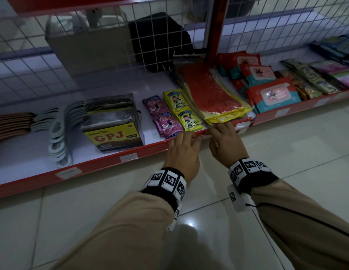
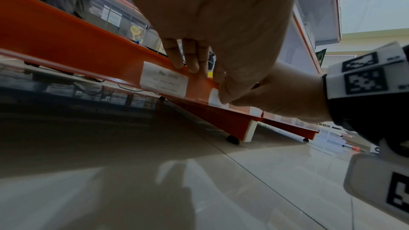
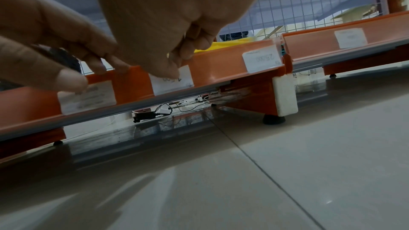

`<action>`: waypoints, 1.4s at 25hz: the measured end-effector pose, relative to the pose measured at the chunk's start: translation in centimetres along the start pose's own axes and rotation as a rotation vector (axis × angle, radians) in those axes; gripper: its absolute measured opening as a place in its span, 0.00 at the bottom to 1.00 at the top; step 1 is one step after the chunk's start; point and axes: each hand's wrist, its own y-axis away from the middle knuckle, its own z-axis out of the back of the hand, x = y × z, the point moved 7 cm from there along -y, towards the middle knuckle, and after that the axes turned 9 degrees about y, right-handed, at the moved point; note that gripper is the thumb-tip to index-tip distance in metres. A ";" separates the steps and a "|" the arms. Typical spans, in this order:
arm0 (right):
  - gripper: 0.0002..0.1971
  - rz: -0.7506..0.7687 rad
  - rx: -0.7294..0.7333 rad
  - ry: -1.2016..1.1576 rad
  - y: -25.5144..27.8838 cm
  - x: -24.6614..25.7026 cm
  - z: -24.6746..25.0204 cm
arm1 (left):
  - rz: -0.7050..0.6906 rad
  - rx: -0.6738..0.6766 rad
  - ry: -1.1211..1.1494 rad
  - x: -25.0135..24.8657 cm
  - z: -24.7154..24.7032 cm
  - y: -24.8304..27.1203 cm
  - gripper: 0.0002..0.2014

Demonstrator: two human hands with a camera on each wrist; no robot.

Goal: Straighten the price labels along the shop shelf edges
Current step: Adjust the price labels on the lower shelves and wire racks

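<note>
Item: bottom shop shelf, red front edge strip, standing on a pale tiled floor.

Left hand: at the strip below the pink sachets. Fingers laid over the strip's top lip, fairly straight; thumb pressing the upper corner of a white price label. The print on this label is too blurred to read in full.

Right hand: just beside the left, below the yellow-edged red packs. Fingers curled over the top lip, thumb pressed on a second price label, pinching label and strip together.

Third label: near the strip's right end, untouched; reads 25.000 upside down in the right wrist view.

Further labels along the strip to the left, apart from both hands.

Shelf stock: yellow sachets, a wrapped GPJ block, grey hangers, wet-wipe packs on the adjoining shelf.
</note>
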 end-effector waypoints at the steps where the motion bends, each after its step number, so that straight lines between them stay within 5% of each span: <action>1: 0.13 -0.008 0.009 0.006 0.0 0.0 0.0 | 0.009 0.002 0.009 -0.1 0.1 -0.1 0.26; 12: 0.11 -0.041 0.166 0.048 -0.6 -0.1 -0.3 | 0.046 0.056 0.004 0.3 0.3 -1.5 0.20; 16: 0.06 -0.127 0.094 -0.256 -1.0 -1.4 0.5 | 0.082 0.012 0.076 0.9 0.8 -1.5 0.21; 21: 0.10 -0.469 -0.093 -0.703 -0.4 -3.2 1.1 | 0.143 -0.033 0.176 1.3 1.0 -1.8 0.23; 26: 0.11 -0.601 -0.039 -0.986 0.4 -1.7 -0.3 | 0.191 -0.098 0.273 1.7 1.3 -2.6 0.19; 30: 0.12 -0.540 0.003 -0.940 0.5 -0.8 -0.4 | 0.187 -0.137 0.272 2.0 1.5 -2.8 0.11; 35: 0.08 -0.132 0.001 -0.369 -0.6 -0.4 1.8 | 0.126 -0.148 0.206 1.7 1.4 -2.6 0.07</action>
